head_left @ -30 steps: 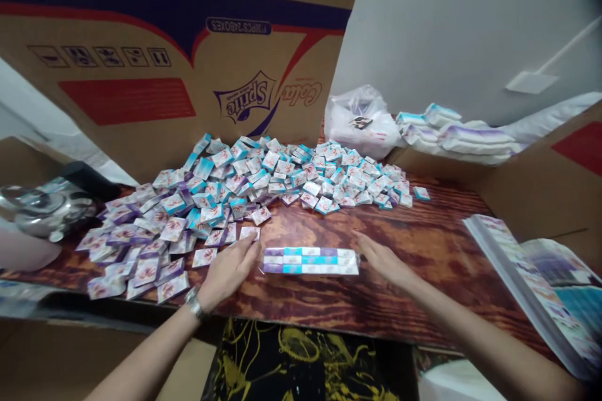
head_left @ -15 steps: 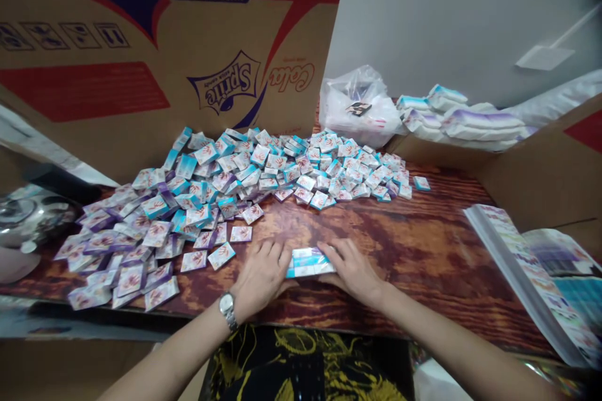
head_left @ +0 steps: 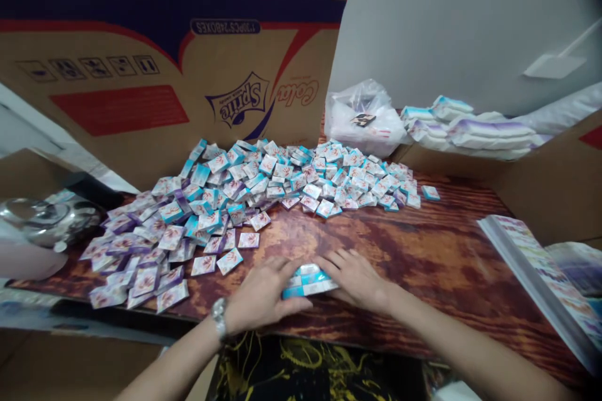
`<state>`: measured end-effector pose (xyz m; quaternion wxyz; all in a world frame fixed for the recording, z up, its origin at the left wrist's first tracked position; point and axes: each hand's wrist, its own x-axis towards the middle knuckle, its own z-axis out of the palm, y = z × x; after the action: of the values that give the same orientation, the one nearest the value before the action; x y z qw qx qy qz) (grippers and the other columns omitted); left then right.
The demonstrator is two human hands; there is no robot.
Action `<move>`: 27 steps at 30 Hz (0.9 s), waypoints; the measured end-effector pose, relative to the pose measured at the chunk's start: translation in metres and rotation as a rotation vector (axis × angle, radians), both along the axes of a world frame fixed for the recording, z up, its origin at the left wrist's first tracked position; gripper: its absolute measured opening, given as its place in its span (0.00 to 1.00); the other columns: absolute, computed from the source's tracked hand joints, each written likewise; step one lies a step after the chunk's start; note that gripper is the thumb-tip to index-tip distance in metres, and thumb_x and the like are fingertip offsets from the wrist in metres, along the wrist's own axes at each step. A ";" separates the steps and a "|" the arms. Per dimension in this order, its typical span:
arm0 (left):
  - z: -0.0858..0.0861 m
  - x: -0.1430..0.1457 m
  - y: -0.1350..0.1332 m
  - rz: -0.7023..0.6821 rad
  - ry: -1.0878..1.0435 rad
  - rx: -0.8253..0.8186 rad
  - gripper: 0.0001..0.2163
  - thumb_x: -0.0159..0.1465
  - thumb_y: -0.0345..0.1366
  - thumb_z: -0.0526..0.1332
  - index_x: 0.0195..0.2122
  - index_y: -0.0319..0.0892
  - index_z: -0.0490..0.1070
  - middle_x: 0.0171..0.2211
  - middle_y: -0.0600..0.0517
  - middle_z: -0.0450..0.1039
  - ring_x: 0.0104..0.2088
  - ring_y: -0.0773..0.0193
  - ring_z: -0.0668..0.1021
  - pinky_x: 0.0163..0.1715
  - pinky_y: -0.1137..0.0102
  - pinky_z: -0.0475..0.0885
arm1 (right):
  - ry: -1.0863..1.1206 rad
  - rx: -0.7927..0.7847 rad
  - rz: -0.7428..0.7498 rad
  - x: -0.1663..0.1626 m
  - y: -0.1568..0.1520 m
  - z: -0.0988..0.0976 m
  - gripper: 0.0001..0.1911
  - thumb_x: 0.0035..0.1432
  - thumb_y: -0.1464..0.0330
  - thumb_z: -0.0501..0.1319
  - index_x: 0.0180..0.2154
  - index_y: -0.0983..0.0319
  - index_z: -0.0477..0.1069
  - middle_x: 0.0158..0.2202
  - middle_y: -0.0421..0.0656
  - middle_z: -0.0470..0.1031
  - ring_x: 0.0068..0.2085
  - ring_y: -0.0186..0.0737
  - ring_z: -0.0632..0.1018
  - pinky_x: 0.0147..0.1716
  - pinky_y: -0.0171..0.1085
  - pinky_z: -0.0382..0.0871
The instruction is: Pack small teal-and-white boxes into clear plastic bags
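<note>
Between my two hands, near the table's front edge, is a shiny wrapped pack of small blue and white boxes (head_left: 311, 282). My left hand (head_left: 266, 291) grips its left end, thumb along the near side and fingers over the top. On the right end my right hand (head_left: 355, 279) is closed, its fingers reaching over the top; its thumb is mostly hidden. A large heap of small printed boxes (head_left: 244, 182), some blue-edged and some purple-edged, spreads beyond my hands and to the left. A few loose boxes (head_left: 229, 260) lie just left of my left hand.
A big cardboard carton (head_left: 188, 100) stands behind the heap. Farther right are a clear plastic bag (head_left: 364, 116) and wrapped packs (head_left: 491, 131) on a carton. A stack of printed sheets (head_left: 540, 282) lies at right on the wooden table (head_left: 399, 257). A metal kettle-like vessel (head_left: 51, 219) stands left.
The view has shifted, so the scene sits lower and farther right. My fingers have moved over the top of the pack, covering more of it, and my left thumb now lies along its near side.
</note>
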<state>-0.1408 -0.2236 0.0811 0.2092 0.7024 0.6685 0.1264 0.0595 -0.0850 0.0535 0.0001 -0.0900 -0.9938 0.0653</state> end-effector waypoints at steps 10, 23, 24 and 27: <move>-0.029 -0.055 0.012 0.203 -0.367 -0.111 0.27 0.63 0.54 0.48 0.56 0.41 0.62 0.55 0.46 0.67 0.52 0.55 0.70 0.53 0.63 0.62 | 0.287 -0.082 0.101 0.034 -0.006 -0.042 0.24 0.59 0.67 0.57 0.57 0.48 0.59 0.55 0.44 0.67 0.56 0.48 0.66 0.55 0.57 0.55; -0.020 -0.028 0.004 0.059 -0.253 -0.038 0.28 0.61 0.49 0.53 0.61 0.47 0.53 0.53 0.48 0.68 0.48 0.55 0.73 0.47 0.65 0.67 | 0.680 -1.854 -0.925 -0.004 -0.075 -0.055 0.50 0.54 0.56 0.61 0.63 0.49 0.25 0.44 0.42 0.73 0.41 0.36 0.76 0.48 0.44 0.66; -0.015 -0.024 0.000 0.082 -0.229 -0.025 0.28 0.61 0.47 0.54 0.61 0.46 0.51 0.53 0.47 0.67 0.48 0.55 0.73 0.46 0.65 0.67 | 0.704 -1.864 -0.892 -0.005 -0.076 -0.053 0.49 0.54 0.56 0.62 0.63 0.48 0.26 0.46 0.42 0.72 0.42 0.37 0.76 0.49 0.45 0.65; -0.008 -0.011 -0.012 0.215 -0.034 -0.019 0.32 0.60 0.44 0.56 0.62 0.43 0.44 0.54 0.42 0.65 0.47 0.53 0.73 0.43 0.63 0.69 | 0.676 -1.880 -0.811 -0.004 -0.073 -0.053 0.49 0.55 0.56 0.61 0.63 0.48 0.26 0.49 0.44 0.70 0.45 0.38 0.75 0.49 0.45 0.65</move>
<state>-0.1515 -0.2356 0.0732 0.2126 0.6224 0.7374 0.1535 0.0557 -0.1581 0.0007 0.2271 -0.3540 -0.3902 0.8191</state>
